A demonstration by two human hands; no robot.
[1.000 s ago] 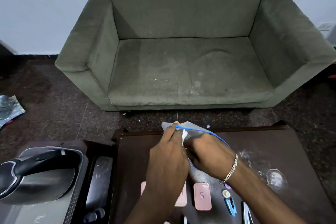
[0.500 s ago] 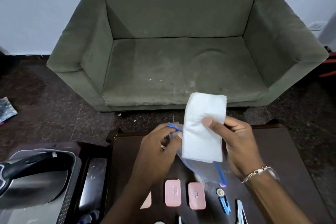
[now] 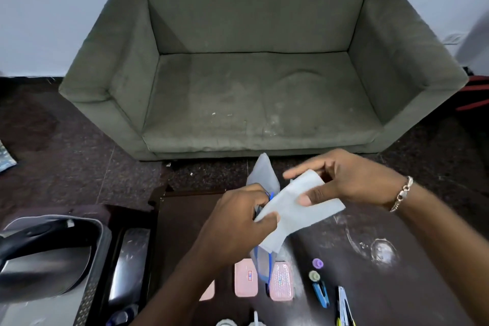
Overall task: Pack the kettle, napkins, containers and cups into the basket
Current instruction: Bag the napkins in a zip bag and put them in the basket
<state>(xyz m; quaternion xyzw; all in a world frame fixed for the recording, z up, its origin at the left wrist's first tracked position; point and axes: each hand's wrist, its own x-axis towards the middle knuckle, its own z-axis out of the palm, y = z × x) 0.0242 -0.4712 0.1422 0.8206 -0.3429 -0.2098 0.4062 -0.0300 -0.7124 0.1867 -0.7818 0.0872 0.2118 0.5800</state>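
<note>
Soft, even indoor light; wide-angle bending at edges, slight motion blur throughout

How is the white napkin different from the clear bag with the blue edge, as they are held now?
The white napkin is opaque, while the clear bag is see-through with a blue edge. The napkin is pinched by both the right hand and the left hand; the bag appears to be held by the left hand only. The napkin lies tilted across in front; the bag stands behind it and also hangs below it. Both are thin, limp and held above the dark table.
</note>
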